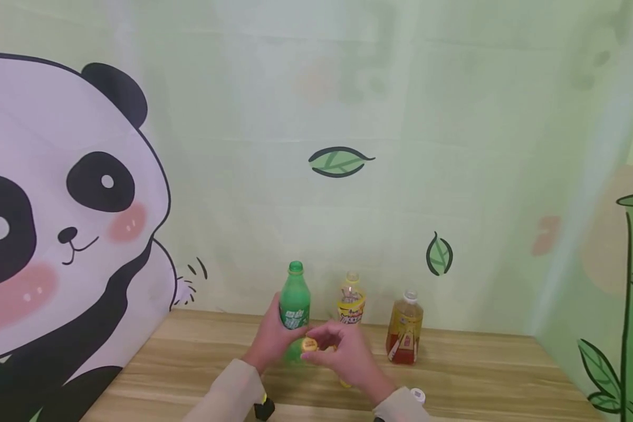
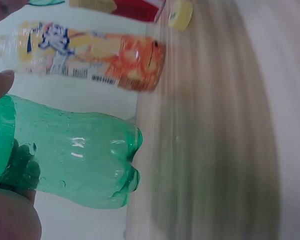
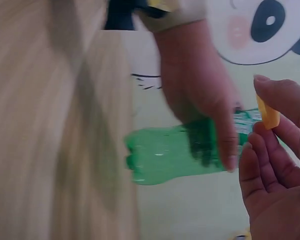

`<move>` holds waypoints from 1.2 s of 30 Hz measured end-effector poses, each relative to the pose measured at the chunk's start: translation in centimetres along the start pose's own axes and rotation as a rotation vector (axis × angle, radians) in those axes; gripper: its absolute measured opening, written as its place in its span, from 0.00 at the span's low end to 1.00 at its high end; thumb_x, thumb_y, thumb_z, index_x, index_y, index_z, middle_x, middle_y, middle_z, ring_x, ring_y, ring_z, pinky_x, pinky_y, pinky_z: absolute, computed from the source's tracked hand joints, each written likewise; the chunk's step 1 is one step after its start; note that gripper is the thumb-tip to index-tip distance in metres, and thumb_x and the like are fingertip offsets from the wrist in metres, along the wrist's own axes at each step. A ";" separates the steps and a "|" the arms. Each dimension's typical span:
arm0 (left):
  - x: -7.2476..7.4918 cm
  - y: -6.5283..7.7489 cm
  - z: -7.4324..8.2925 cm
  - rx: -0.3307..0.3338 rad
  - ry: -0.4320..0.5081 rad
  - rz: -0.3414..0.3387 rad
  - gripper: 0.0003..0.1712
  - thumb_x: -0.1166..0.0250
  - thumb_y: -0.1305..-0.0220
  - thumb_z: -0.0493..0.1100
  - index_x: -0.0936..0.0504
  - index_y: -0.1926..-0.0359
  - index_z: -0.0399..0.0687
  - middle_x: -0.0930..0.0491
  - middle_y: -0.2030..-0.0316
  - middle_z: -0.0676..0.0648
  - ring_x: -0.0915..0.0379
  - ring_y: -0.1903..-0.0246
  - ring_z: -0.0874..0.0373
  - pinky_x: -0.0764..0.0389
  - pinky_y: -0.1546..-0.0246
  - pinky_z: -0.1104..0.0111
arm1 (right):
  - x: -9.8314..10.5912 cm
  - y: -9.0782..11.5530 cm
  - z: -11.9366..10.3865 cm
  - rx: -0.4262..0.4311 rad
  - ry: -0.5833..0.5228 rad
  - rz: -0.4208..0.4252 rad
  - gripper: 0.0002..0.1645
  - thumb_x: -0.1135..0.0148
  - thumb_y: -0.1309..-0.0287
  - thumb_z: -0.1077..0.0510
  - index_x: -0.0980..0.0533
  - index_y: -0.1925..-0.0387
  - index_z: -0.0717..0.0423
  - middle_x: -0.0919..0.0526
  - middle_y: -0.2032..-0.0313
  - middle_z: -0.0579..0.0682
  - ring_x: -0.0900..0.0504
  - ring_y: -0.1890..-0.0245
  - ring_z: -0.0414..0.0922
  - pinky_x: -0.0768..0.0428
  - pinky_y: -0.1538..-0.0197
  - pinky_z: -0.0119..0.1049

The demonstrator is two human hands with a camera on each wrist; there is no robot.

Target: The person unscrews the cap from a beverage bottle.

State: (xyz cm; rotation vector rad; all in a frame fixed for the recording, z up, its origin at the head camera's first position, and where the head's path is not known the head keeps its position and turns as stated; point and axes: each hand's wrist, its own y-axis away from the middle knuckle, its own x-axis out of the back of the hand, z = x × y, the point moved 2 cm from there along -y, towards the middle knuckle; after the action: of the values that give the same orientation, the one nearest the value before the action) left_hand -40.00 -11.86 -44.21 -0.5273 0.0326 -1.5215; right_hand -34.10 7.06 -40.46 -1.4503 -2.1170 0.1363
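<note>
A green plastic bottle [image 1: 295, 299] stands upright in my left hand [image 1: 273, 340], whose fingers wrap round its middle. Its clear green lower half [image 2: 80, 155] shows in the left wrist view; whether the base touches the table I cannot tell. Just right of it, my right hand [image 1: 345, 351] pinches an orange-yellow bottle cap [image 3: 268, 114] between thumb and fingers. Behind the right hand is a yellow-labelled bottle [image 1: 351, 305], uncapped and partly hidden. Farther right stands an uncapped bottle of reddish-brown drink [image 1: 405, 334].
On the wooden table [image 1: 469, 375], a white cap [image 1: 418, 395] lies near my right sleeve. A yellow cap [image 2: 180, 15] rests on the table in the left wrist view. A pale green backdrop [image 1: 232, 234] with a printed panda [image 1: 47, 129] rises behind.
</note>
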 end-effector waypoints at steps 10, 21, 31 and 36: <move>0.8 -1.6 -0.4 0.013 -0.048 0.032 0.49 0.19 0.48 0.45 0.38 0.31 0.48 0.21 0.45 0.43 0.22 0.47 0.49 0.21 0.40 0.49 | -3.3 -0.6 3.5 -0.090 0.028 -0.112 0.14 0.21 0.48 0.58 0.14 0.59 0.57 0.11 0.64 0.50 0.17 0.66 0.38 0.18 0.61 0.28; 0.8 -2.9 -1.4 0.053 -0.075 0.030 0.51 0.18 0.49 0.45 0.39 0.30 0.49 0.21 0.44 0.43 0.23 0.44 0.47 0.23 0.38 0.46 | -6.2 -1.6 6.0 -0.168 0.098 -0.139 0.13 0.18 0.52 0.57 0.13 0.64 0.53 0.12 0.68 0.43 0.18 0.69 0.35 0.18 0.63 0.29; 0.3 -3.8 -2.4 0.063 -0.129 0.022 0.56 0.19 0.47 0.44 0.46 0.25 0.49 0.23 0.42 0.40 0.24 0.43 0.45 0.24 0.37 0.44 | -7.5 -2.4 7.0 -0.249 0.215 -0.177 0.08 0.23 0.50 0.59 0.14 0.67 0.54 0.13 0.71 0.43 0.20 0.70 0.36 0.18 0.64 0.33; 0.1 -4.0 -2.9 0.078 -0.131 0.036 0.55 0.20 0.45 0.44 0.46 0.26 0.48 0.24 0.41 0.40 0.25 0.42 0.44 0.25 0.36 0.43 | -7.7 -2.8 7.6 -0.255 0.227 -0.136 0.10 0.21 0.55 0.60 0.15 0.70 0.56 0.15 0.73 0.43 0.22 0.71 0.37 0.20 0.65 0.33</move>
State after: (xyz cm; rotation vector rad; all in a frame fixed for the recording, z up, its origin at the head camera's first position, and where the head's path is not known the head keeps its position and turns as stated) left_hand -44.69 -12.72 -45.36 -0.5597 -0.1180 -1.4446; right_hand -38.28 0.86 -48.74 -1.3813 -2.0913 -0.3456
